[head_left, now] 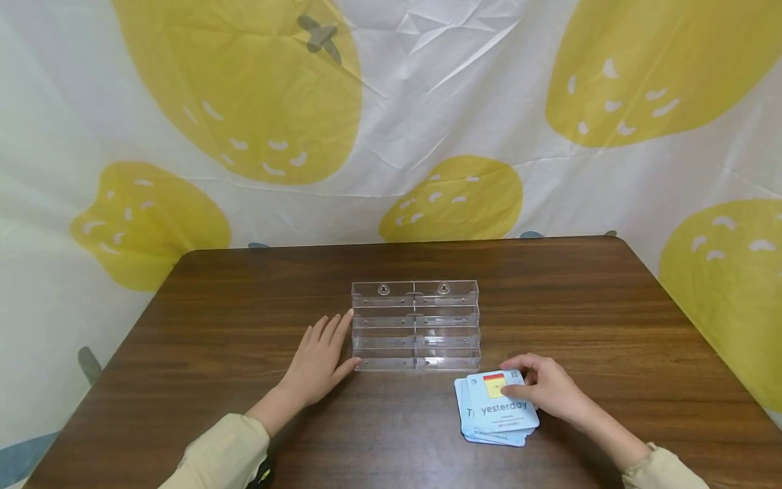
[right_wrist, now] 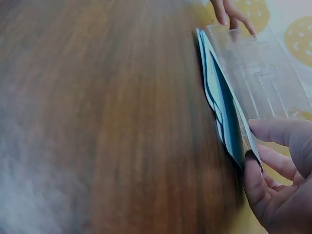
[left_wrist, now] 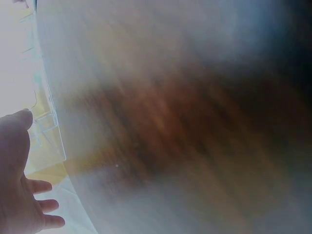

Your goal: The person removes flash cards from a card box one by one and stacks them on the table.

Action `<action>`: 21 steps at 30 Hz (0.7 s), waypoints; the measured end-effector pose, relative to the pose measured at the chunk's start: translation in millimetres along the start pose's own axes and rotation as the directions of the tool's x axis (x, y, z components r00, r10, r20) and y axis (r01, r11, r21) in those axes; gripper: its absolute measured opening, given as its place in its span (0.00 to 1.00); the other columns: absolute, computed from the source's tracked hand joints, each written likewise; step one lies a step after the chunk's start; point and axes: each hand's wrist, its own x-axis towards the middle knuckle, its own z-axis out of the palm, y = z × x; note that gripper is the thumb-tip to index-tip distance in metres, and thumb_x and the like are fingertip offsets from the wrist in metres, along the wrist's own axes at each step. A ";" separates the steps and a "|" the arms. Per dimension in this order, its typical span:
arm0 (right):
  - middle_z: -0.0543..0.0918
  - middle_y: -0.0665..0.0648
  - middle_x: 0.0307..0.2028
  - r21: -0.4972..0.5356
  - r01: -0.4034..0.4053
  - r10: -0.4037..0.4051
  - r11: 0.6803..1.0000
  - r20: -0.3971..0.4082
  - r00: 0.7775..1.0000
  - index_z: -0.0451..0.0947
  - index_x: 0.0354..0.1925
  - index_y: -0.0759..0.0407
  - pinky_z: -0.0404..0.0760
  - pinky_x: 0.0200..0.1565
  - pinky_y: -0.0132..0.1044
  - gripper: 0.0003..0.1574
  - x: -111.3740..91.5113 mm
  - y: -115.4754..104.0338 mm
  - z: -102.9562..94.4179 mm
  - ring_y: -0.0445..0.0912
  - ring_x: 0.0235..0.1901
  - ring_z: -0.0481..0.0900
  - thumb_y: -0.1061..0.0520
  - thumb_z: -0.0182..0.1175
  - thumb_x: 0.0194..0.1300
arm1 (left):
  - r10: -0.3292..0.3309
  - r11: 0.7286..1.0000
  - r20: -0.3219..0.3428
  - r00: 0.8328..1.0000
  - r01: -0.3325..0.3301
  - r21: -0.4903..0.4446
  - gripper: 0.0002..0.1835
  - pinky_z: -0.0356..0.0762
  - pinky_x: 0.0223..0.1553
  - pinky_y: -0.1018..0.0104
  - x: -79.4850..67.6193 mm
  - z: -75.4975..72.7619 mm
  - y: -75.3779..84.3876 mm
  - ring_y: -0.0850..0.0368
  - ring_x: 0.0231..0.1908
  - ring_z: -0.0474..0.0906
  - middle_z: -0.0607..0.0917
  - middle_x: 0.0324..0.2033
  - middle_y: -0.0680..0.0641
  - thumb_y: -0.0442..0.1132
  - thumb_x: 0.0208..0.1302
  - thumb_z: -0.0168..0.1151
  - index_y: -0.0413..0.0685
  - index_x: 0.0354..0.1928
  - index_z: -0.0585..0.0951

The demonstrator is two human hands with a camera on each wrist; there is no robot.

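Observation:
A clear plastic tiered card rack, two columns wide, stands in the middle of the table. My left hand is at its left side, fingers spread and fairly straight, with fingertips and thumb right at the rack's edge. At the rack's front right, a loose stack of light blue cards lies on the table. My right hand pinches the top card, which reads "yesterday", thumb above and fingers under its far right edge. In the right wrist view the pinched card is lifted at that edge, with a gap over the cards below.
The dark wood-grain table has rounded far corners. Behind it hangs a white cloth printed with yellow lemons, reaching round both sides. A dark object shows at the left sleeve.

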 end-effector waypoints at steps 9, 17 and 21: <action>0.75 0.51 0.30 -0.232 0.088 -0.118 0.969 -0.120 0.986 0.82 0.36 0.60 0.66 0.23 0.29 0.19 -2.0 -1.9 6.8 0.38 0.22 0.66 0.60 0.72 0.41 | -0.006 1.000 0.014 1.000 0.006 -0.010 0.42 0.59 0.57 0.41 0.1 -1.5 1.7 0.36 0.59 0.61 0.68 0.58 0.35 0.54 0.59 0.57 0.43 0.69 0.52; 0.76 0.53 0.32 -0.271 0.098 -0.145 0.958 -0.161 0.976 0.81 0.38 0.60 0.66 0.27 0.30 0.19 -3.2 -5.9 7.1 0.41 0.27 0.67 0.58 0.71 0.44 | 0.009 1.000 0.013 1.000 -0.009 0.018 0.41 0.59 0.58 0.42 1.8 -0.8 0.4 0.36 0.60 0.59 0.68 0.58 0.36 0.55 0.60 0.56 0.43 0.69 0.51; 0.77 0.55 0.35 -0.290 0.103 -0.169 0.951 -0.212 0.963 0.78 0.44 0.62 0.69 0.31 0.34 0.23 -3.5 -10.0 4.0 0.44 0.30 0.70 0.58 0.69 0.48 | 0.027 0.998 -0.011 1.000 -0.027 0.049 0.41 0.59 0.57 0.41 2.7 -1.7 -0.3 0.35 0.60 0.59 0.69 0.57 0.35 0.55 0.59 0.56 0.42 0.68 0.53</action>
